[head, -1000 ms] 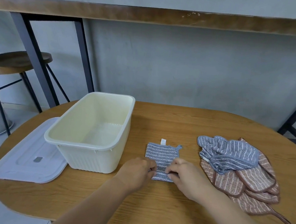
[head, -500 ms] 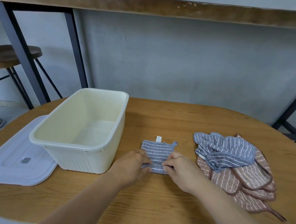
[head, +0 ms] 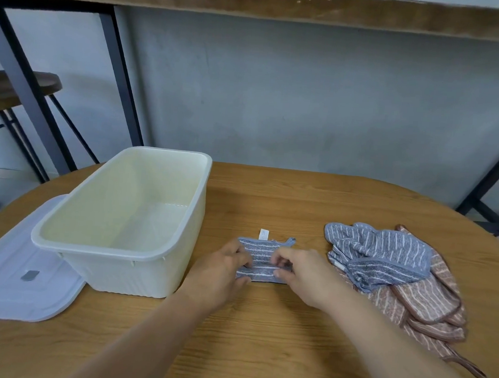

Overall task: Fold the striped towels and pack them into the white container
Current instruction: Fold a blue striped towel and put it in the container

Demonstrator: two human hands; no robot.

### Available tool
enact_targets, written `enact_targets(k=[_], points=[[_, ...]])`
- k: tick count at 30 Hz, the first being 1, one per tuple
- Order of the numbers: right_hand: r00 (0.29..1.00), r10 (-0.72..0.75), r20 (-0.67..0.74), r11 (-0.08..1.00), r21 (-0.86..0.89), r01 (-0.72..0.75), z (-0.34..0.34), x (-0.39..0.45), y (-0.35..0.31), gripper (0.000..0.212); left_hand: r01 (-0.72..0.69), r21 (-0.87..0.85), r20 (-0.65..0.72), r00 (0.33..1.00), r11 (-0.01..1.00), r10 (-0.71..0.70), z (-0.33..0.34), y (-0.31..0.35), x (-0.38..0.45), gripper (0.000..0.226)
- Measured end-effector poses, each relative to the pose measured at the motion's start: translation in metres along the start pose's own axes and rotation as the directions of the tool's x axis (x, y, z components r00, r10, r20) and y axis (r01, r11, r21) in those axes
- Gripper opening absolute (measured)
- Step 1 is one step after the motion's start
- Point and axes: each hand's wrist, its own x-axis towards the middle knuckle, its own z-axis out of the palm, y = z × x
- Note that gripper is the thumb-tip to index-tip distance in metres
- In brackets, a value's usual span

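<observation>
Both hands, left (head: 222,271) and right (head: 301,273), pinch a small blue towel (head: 260,256) on the table (head: 261,337). The empty tub (head: 122,218) sits at nine o'clock, more towels (head: 399,273) at three.

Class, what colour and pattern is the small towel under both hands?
Blue-grey with thin white stripes, seen in the head view: folded towel.

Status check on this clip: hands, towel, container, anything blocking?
Left hand and right hand both pinching the folded blue towel on the table. White container empty, lid off beside it. Unfolded pile waiting right; path clear.
</observation>
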Motion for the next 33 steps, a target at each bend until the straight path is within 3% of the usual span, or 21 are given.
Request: enact_targets(k=[7, 14, 21, 27, 33], points=[[0.998, -0.049, -0.040, 0.998, -0.034, 0.048, 0.006, 0.004, 0.004, 0.033, 0.046, 0.019, -0.003, 0.999, 0.999, -0.045, 0.003, -0.003, 0.016, 0.028], [0.997, 0.001, -0.083, 1.000, -0.016, -0.002, 0.001, 0.020, 0.010, 0.009, 0.113, -0.030, -0.089, 0.989, 0.993, -0.115, 0.001, -0.003, 0.023, 0.027], [0.986, -0.028, -0.164, 0.999, 0.021, 0.032, 0.006, 0.031, 0.013, 0.019, 0.172, 0.057, -0.144, 0.976, 0.983, -0.163, 0.003, -0.002, 0.037, 0.023], [0.998, -0.062, -0.023, 0.992, -0.107, 0.059, -0.003, 0.035, 0.019, 0.043, 0.225, 0.116, -0.172, 0.964, 0.968, -0.203, 0.005, -0.004, 0.043, 0.026], [0.999, -0.015, 0.044, 0.994, -0.110, 0.019, -0.006, 0.045, 0.023, 0.047, 0.194, 0.112, -0.025, 0.981, 0.975, -0.192, 0.010, -0.010, 0.048, 0.037]])
